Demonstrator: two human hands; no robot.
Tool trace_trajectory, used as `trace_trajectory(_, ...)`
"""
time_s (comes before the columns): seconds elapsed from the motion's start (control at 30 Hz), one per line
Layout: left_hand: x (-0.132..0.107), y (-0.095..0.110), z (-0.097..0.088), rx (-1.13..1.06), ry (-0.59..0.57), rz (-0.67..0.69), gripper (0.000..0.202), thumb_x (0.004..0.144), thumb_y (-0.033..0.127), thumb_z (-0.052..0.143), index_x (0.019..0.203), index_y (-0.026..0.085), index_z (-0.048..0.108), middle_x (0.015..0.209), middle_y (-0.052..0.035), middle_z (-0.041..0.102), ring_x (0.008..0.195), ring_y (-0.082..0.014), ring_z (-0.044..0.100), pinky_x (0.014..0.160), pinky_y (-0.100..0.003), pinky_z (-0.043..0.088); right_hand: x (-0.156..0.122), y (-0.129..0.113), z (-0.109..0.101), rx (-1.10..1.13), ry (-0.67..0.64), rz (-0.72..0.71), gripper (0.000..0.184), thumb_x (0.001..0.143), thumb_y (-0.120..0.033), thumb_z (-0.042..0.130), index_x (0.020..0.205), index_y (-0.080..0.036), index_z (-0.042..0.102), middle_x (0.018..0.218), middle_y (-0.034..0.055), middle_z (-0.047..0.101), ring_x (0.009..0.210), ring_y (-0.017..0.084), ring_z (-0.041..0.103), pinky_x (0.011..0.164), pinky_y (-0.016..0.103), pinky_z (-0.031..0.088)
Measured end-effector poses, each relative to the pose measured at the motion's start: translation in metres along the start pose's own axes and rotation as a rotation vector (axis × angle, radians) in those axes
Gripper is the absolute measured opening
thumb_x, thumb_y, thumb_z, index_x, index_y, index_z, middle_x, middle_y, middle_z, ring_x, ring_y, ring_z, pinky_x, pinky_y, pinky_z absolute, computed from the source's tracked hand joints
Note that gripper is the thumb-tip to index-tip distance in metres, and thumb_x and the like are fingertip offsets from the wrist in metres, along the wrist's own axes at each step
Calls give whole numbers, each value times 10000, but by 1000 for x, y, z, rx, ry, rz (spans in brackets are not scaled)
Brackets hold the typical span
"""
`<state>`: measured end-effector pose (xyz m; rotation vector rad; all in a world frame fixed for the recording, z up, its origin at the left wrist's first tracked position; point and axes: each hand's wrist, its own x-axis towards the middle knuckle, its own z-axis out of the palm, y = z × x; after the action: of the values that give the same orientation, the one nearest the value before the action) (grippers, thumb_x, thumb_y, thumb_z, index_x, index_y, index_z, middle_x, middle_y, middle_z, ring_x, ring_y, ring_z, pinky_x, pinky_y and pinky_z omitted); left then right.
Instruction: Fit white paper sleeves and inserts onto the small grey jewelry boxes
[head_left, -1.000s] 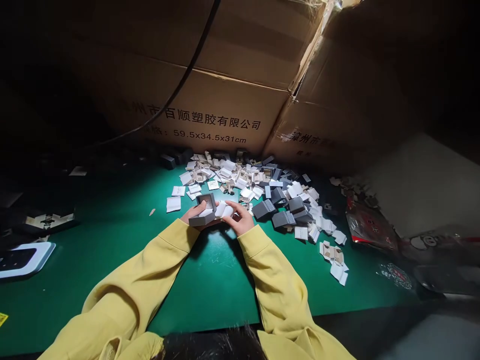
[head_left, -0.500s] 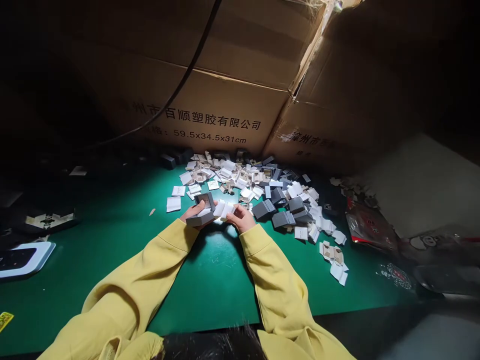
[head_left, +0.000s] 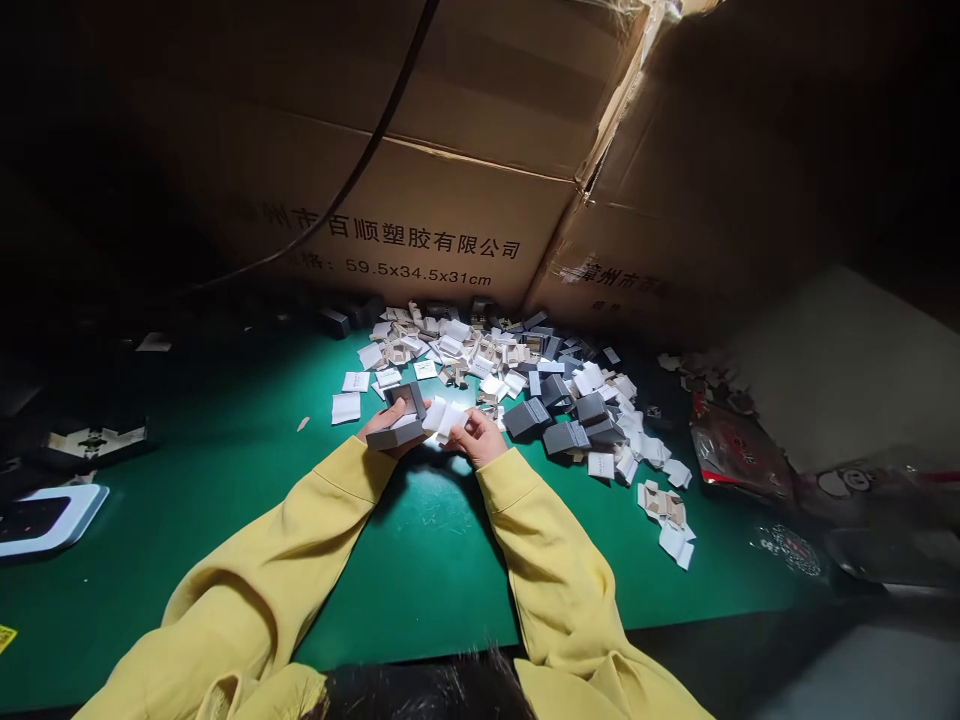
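Observation:
My left hand point(head_left: 381, 420) is closed round a small dark grey box point(head_left: 396, 435), its lid raised and its pale inside facing up. In my right hand point(head_left: 481, 438) a folded white card insert point(head_left: 445, 420) is pinched between thumb and fingers. The card is just right of the box; whether the two touch I cannot tell. Beyond my hands spreads a heap of loose white and tan card inserts point(head_left: 480, 345). Several closed dark grey boxes point(head_left: 528, 418) lie right of my right hand.
Large cardboard cartons point(head_left: 420, 200) wall off the back of the green table point(head_left: 247, 540), with a dark cable point(head_left: 375, 140) hanging before them. A white-edged device point(head_left: 82, 520) sits at left. A red plastic packet point(head_left: 739, 450) and loose card scraps point(head_left: 667, 510) lie at right.
Hardly anything differs. The box and the white card stay in my hands, with only a very slight shift of the hands and the view.

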<state>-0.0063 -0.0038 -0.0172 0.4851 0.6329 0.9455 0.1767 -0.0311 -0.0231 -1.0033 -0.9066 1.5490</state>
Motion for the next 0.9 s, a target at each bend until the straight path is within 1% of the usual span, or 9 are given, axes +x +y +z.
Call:
trace_trajectory(0.1, 0, 0, 1, -6, -5, 3, 326, 975, 321, 447, 969, 124, 707, 879, -99, 745, 797, -205, 701, 813, -345, 560, -2, -2, 1, -16, -3, 6, 538, 537, -587, 835, 770, -226, 511, 577, -64, 633, 508, 106, 605, 565, 262, 561)
trace_trajectory(0.27, -4, 2, 1, 27, -57, -36, 305, 962, 347, 485, 980, 149, 716, 919, -86, 744, 823, -210, 695, 795, -344, 566, -3, -5, 1, -50, 23, 17, 498, 558, -550, 839, 788, -227, 536, 576, -56, 638, 512, 112, 603, 572, 263, 561)
trace_trajectory(0.33, -4, 3, 1, 31, -39, -37, 297, 954, 357, 504, 978, 153, 718, 927, -83, 743, 831, -214, 692, 791, -347, 569, -3, -5, 1, -51, 48, 13, 476, 555, -545, 838, 772, -225, 560, 589, -58, 628, 534, 117, 605, 575, 271, 567)
trace_trajectory(0.43, -2, 4, 1, 21, 8, -17, 292, 945, 355, 519, 974, 146, 721, 955, -104, 740, 862, -230, 689, 808, -365, 570, -2, -5, 0, -1, 71, -11, 446, 545, -522, 848, 769, -215, 614, 672, -46, 640, 615, 116, 628, 593, 262, 576)
trace_trajectory(0.5, -1, 4, 2, 20, 18, -21, 295, 937, 353, 534, 974, 129, 722, 948, -125, 737, 849, -237, 689, 820, -378, 565, -3, -6, -1, 54, 87, -13, 468, 528, -479, 872, 838, -213, 643, 715, -43, 654, 644, 107, 637, 618, 248, 581)
trace_trajectory(0.6, -1, 3, 4, 25, 34, -61, 289, 921, 344, 565, 956, 101, 717, 896, -133, 736, 802, -236, 685, 782, -365, 565, -5, -10, -1, 114, 98, 14, 544, 503, -420, 901, 928, -221, 628, 664, -68, 640, 594, 94, 625, 625, 242, 584)
trace_trajectory(0.67, -2, 2, 7, 25, 53, -84, 290, 931, 334, 547, 951, 97, 712, 869, -126, 737, 790, -231, 683, 743, -347, 566, -6, -11, 0, 132, 86, 25, 550, 500, -400, 908, 925, -224, 607, 619, -83, 619, 562, 92, 611, 609, 242, 583)
trace_trajectory(0.77, -4, 2, 10, 36, 80, -91, 318, 967, 311, 478, 959, 95, 711, 855, -120, 736, 767, -209, 684, 705, -326, 569, -7, -13, 2, 135, 84, 31, 536, 502, -390, 907, 899, -221, 587, 616, -79, 619, 558, 94, 604, 577, 239, 580)
trace_trajectory(0.9, -5, 3, 14, 49, 97, -72, 346, 978, 308, 454, 947, 96, 727, 856, -124, 740, 776, -209, 694, 725, -326, 567, -7, -12, 5, 110, 127, 8, 506, 513, -387, 892, 887, -217, 595, 671, -62, 628, 561, 97, 604, 466, 208, 534)
